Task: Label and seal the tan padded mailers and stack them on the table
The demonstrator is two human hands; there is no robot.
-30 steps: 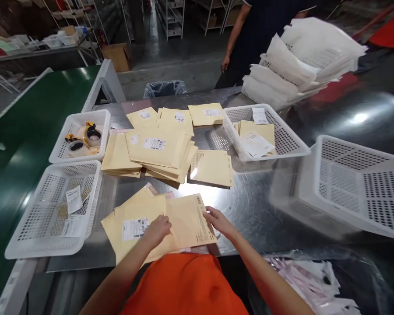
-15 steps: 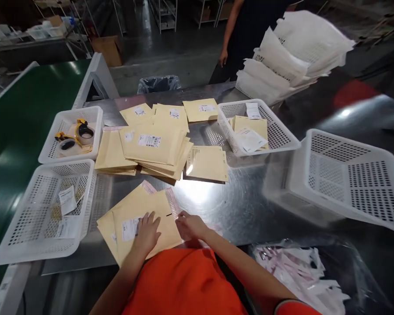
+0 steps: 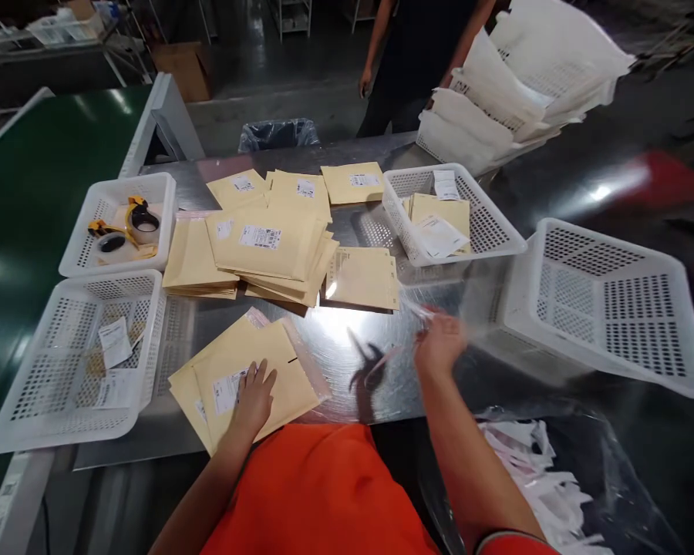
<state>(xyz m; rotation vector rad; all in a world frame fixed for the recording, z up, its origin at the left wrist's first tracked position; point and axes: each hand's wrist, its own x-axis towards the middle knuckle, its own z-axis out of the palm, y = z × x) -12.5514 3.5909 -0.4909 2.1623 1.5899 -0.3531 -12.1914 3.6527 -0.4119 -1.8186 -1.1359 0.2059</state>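
My left hand (image 3: 255,397) lies with fingers stretched out on a yellow padded envelope (image 3: 292,378), partly over its white label (image 3: 227,391). A clear, pinkish flap (image 3: 308,358) with bubble lining runs along that envelope's right end. A second padded envelope (image 3: 186,378) sticks out from underneath, to the left. Away from the envelopes, my right hand (image 3: 440,343) is raised above the steel table, its fingers closed and blurred by motion. A thin, pale, see-through strip (image 3: 415,308) trails from its fingertips, like peeled-off backing.
Padded envelopes (image 3: 266,258) lie piled ahead, beside a flat stack (image 3: 363,279). White baskets hold tape dispensers (image 3: 142,216), paper slips (image 3: 116,343) and envelopes (image 3: 439,216). Another basket (image 3: 613,301) stands right. White strips (image 3: 555,478) lie in clear plastic. A person (image 3: 422,62) stands beyond the table.
My right hand has left the envelope's flap and swung right and up, trailing the pale strip. My left hand stays on the envelope. The person beyond has shifted slightly left in view.
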